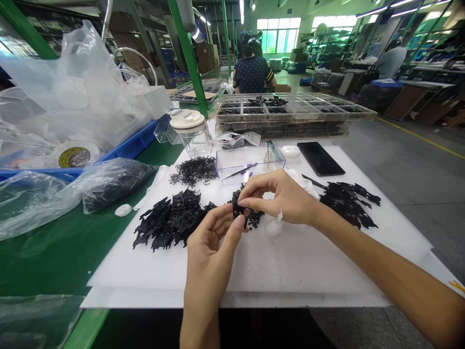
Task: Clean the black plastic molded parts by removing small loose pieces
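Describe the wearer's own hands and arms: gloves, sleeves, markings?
Left hand and right hand: no gloves, no rings visible. Right forearm: bare, no sleeve, watch or cable in view; left wrist likewise. Whitish scrap shows at the right hand's lower edge; can't tell if it's worn.

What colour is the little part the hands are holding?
Black. The part shows best in the head view.

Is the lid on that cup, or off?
On. The white lid sits across the top of the clear cup, which stands upright.
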Tool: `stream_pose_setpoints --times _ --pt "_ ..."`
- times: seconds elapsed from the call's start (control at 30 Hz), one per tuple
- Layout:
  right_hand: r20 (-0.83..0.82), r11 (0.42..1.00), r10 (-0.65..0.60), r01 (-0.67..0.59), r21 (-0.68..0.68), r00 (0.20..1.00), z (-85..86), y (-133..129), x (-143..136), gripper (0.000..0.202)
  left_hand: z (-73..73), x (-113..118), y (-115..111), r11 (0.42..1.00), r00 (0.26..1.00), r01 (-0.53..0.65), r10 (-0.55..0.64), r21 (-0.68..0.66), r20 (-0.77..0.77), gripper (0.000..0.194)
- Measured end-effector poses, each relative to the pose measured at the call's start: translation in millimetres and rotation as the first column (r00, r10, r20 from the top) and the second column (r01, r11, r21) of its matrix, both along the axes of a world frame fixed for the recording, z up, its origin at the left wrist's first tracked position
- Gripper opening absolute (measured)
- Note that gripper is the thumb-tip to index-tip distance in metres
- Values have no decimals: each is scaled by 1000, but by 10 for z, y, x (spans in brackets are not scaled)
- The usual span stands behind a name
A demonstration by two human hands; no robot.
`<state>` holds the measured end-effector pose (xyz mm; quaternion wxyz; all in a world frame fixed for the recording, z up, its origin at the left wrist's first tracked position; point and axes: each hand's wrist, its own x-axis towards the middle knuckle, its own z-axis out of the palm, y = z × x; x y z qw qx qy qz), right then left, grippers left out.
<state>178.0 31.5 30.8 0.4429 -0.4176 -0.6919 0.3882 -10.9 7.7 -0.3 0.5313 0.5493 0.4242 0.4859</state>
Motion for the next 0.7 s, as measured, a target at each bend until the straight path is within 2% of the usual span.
stream_pose_setpoints --times 0.3,0.7 --pt "22 1000 -2 2 9 1000 28 -7 -7 7 9 6 2 1000 1000 5 -5 9 -4 22" --pt "88 995 -2 -7 97 996 10 -9 14 6 -1 -25 -6 998 997 33 -28 62 -68 15"
